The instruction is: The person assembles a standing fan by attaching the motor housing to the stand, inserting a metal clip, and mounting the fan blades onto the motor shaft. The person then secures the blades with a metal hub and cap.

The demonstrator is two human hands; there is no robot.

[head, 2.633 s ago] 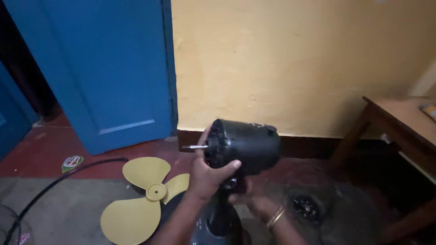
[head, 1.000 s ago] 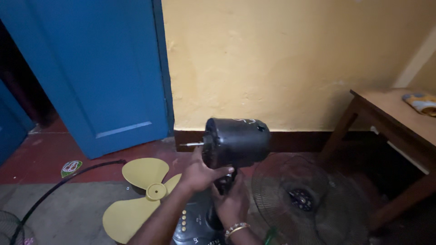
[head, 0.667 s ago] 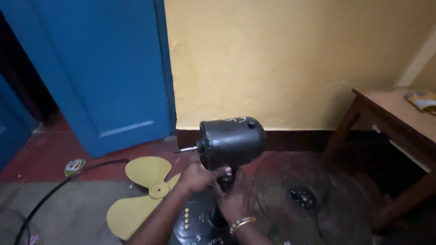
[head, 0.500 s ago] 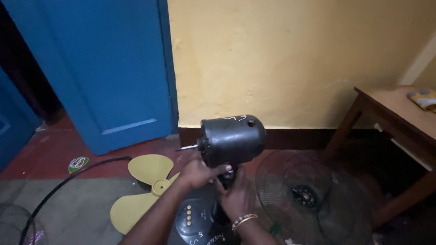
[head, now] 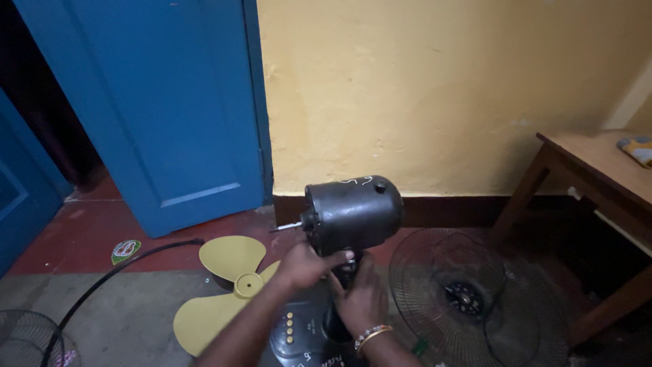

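Left hand: the left hand [head: 307,261] cupped the underside of the black fan motor housing [head: 353,214], fingers curled against its front lower edge.
Right hand: the right hand [head: 358,299] was clenched round the neck [head: 343,272] just under the housing.
Position: the housing stood on its neck above the dark fan base [head: 299,333] on the floor, near the wall's skirting.
Axis: its long axis ran roughly level, the bare shaft [head: 286,228] pointing left towards the blue door [head: 170,109].
Doing it well: probably best to keep the neck firmly steadied while the other hand bore the housing's weight.
Nearby: a yellow blade [head: 224,289] lay left of the base, a wire guard [head: 468,299] to its right.
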